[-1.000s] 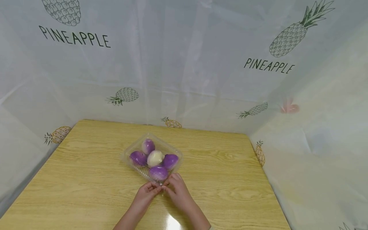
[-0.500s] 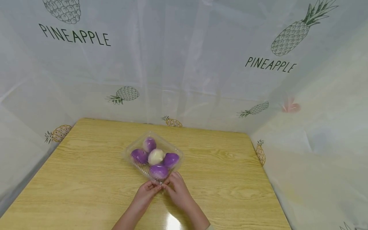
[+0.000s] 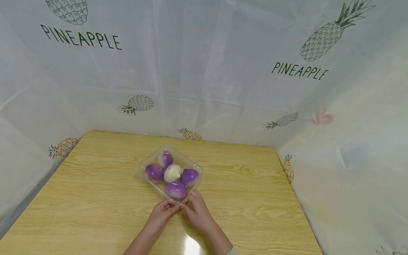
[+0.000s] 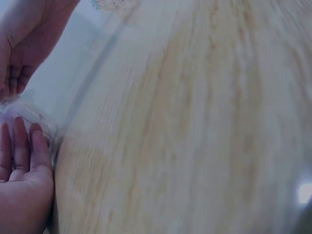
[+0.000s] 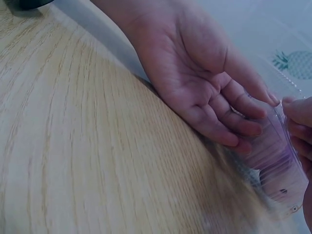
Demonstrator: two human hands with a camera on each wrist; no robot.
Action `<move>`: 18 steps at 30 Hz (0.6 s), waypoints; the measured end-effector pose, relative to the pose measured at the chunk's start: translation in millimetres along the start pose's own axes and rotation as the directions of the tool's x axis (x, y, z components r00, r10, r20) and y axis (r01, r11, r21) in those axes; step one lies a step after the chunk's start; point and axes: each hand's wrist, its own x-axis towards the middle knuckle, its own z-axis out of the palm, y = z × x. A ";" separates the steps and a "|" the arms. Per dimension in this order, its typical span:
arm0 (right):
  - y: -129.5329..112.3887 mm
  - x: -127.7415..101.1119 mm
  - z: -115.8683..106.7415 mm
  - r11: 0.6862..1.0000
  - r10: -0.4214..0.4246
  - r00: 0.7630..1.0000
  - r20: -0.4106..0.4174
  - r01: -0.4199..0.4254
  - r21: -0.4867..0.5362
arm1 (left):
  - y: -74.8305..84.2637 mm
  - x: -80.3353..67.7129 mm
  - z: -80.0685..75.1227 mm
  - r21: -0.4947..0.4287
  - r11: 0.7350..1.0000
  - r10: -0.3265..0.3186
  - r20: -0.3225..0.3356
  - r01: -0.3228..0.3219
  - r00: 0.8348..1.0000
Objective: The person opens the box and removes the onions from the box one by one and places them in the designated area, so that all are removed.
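A clear plastic clamshell container (image 3: pixel 145 157) lies on the wooden table in the head view, turned so one corner faces the person. Several round purple-and-white pieces (image 3: pixel 176 190) sit inside it, one of them mostly cream (image 3: pixel 173 173). At that near corner my left hand (image 3: pixel 161 213) pinches the container's edge between thumb and fingers. Close beside it, my right hand (image 3: pixel 198 211) pinches the same corner, the two thumbs almost meeting. The right wrist view shows the left hand (image 5: pixel 195 73) palm-on, its thumb tip at the ribbed plastic rim and its other fingers bent below.
The light wooden table (image 3: pixel 251 198) reaches to a whitish curtain (image 3: pixel 204 71) printed with pineapples, which hangs behind it and along both sides. A bright light reflection lies on the table near the person. Part of a dark object (image 5: pixel 31 4) shows at the right wrist view's upper left.
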 end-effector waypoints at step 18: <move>-1.6 1.5 3.9 1.000 -0.006 1.000 -0.028 0.006 0.003 | -4.3 -0.1 -3.1 -0.039 0.987 0.156 0.093 -0.153 0.983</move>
